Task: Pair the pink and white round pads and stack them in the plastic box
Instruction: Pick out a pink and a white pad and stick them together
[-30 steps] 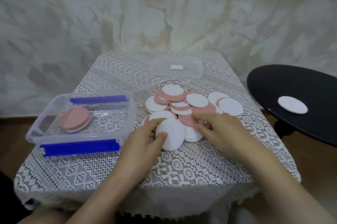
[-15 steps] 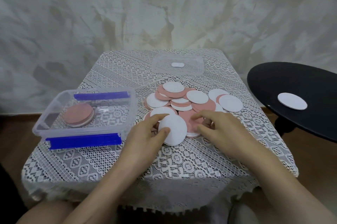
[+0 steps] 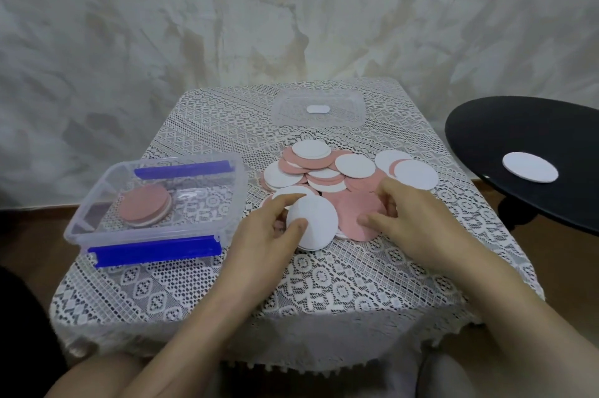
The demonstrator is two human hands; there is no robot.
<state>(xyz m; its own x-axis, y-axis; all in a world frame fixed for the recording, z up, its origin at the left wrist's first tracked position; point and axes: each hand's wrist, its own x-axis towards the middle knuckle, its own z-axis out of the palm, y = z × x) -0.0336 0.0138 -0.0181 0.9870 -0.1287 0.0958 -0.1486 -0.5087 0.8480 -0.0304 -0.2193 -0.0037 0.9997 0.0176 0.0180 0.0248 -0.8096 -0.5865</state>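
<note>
A heap of pink and white round pads [image 3: 327,170] lies mid-table. My left hand [image 3: 272,235] pinches a white pad [image 3: 319,222] at the heap's near edge, thumb on top and fingers behind it. To its right lies a pink pad [image 3: 355,217]; my right hand [image 3: 411,219] touches it with curled fingertips. The clear plastic box [image 3: 227,219] with blue clips stands at the left. Inside it rests a small stack of pads [image 3: 145,208], pink on top.
The box's clear lid [image 3: 282,112] lies at the table's far side. A black round side table [image 3: 502,138] at the right carries one white pad [image 3: 530,166]. Lace cloth [image 3: 324,284] covers the table; its front edge is near my arms.
My left hand has tilted the white pad up off the heap. The right hand's fingers have drawn the pink pad a little toward the near edge.
</note>
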